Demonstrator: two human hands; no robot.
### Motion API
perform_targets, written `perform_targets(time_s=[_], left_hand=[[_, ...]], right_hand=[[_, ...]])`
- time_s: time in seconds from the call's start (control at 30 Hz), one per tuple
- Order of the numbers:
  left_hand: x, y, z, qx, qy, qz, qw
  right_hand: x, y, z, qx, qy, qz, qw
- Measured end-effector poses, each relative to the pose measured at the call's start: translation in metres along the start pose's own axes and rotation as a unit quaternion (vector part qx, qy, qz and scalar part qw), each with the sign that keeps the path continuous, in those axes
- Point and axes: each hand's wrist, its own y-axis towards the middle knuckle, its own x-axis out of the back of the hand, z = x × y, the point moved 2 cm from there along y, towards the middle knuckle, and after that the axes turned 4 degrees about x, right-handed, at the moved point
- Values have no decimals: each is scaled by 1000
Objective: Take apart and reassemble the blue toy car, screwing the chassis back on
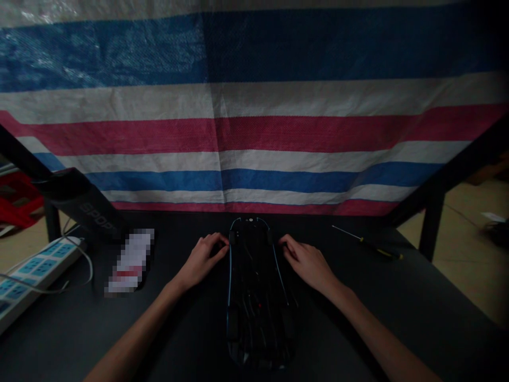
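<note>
A dark toy car [254,281] with blue trim along its sides lies upside down on the black table, its underside and wheels facing up. My left hand [207,255] rests by its far left edge, fingers loosely curled, the tips at or very near the car's side. On the opposite side, my right hand [304,259] lies on the table with bent fingers, a small gap between it and the car. Nothing shows in either hand. To the right of my right hand lies a screwdriver [374,247] with a thin metal shaft and a black-and-yellow handle.
At the left stand a white power strip [42,270] with a loose cable and a dark cylinder marked SPORT [89,207]. Near them lies a pixelated flat item [131,262]. A striped plastic sheet [254,132] hangs behind the table [429,307], between dark frame bars.
</note>
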Motion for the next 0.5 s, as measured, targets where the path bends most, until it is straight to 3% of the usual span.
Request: perform_targets(time_s=[0.5], left_hand=[[-7,2,12,-11,2,-1,1000]], right_hand=[[-2,0,-3,1,-6,2,1000]])
